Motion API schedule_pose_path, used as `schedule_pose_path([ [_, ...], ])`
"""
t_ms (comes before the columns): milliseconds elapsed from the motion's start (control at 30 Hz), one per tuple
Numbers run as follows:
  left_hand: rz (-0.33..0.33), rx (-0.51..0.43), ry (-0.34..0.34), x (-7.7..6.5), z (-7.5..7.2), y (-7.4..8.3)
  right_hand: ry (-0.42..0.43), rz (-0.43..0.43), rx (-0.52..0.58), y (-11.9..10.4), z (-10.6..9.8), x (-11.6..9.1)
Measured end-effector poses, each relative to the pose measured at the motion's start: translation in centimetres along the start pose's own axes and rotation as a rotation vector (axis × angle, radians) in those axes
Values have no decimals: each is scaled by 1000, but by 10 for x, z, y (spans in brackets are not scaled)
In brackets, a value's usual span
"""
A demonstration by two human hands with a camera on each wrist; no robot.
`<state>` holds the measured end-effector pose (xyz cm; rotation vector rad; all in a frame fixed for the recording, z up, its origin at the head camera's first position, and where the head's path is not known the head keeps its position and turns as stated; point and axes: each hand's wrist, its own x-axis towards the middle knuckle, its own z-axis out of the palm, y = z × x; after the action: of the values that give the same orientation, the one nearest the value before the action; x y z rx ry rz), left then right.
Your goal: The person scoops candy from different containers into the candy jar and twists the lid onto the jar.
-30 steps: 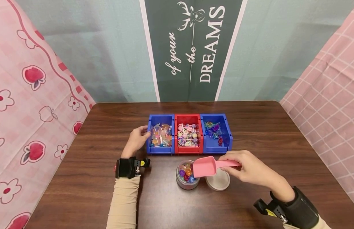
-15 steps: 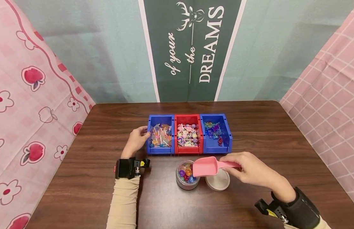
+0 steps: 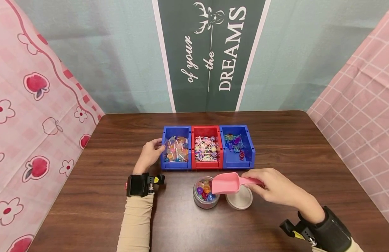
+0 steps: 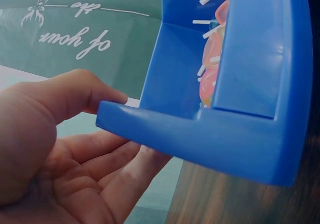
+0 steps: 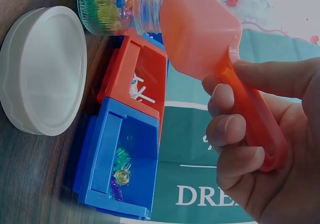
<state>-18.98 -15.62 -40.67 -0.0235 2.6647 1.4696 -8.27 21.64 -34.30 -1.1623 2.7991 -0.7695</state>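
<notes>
My right hand [image 3: 265,183] grips a pink scoop [image 3: 226,183] by its handle, fingers curled round it in the right wrist view. No candy shows in the scoop's bowl, which hangs over the right rim of a clear jar [image 3: 206,203]. Colourful candy-like pieces [image 3: 205,189] fill the jar. At the left, my left hand [image 3: 150,154] holds the side wall of a blue bin [image 4: 240,144], thumb on one side and fingers on the other. That bin contains small lollipop-like pieces [image 3: 177,148] with white sticks.
Beside the jar lies a round white lid [image 3: 239,198]. A red bin [image 3: 206,130] with tiny striped lollipops adjoins the left bin, and another blue bin [image 3: 237,164] with several translucent pieces stands right of it. All rest on a dark wooden table [image 3: 292,147], with fabric hung behind.
</notes>
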Motion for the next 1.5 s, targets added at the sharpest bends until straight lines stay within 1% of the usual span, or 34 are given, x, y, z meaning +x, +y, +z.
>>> schedule_pose_path([
  [267, 3, 0, -2, 0, 0, 1, 14, 22, -5, -1, -4, 0],
  [533, 10, -4, -2, -1, -1, 2, 70, 111, -47, 2, -13, 0],
  [700, 6, -3, -11, -1, -1, 1, 106, 147, -118, 5, -18, 3],
  [867, 9, -2, -10, -1, -1, 0, 120, 204, -162, 9, -20, 6],
  [1067, 23, 6, 2, -1, 0, 1, 140, 290, -190, 11, -21, 10],
  [1267, 15, 7, 1, -2, 0, 1, 165, 334, -195, 15, -21, 14],
  [1500, 8, 3, -6, -2, -1, 1, 153, 413, -201, 20, -21, 22],
])
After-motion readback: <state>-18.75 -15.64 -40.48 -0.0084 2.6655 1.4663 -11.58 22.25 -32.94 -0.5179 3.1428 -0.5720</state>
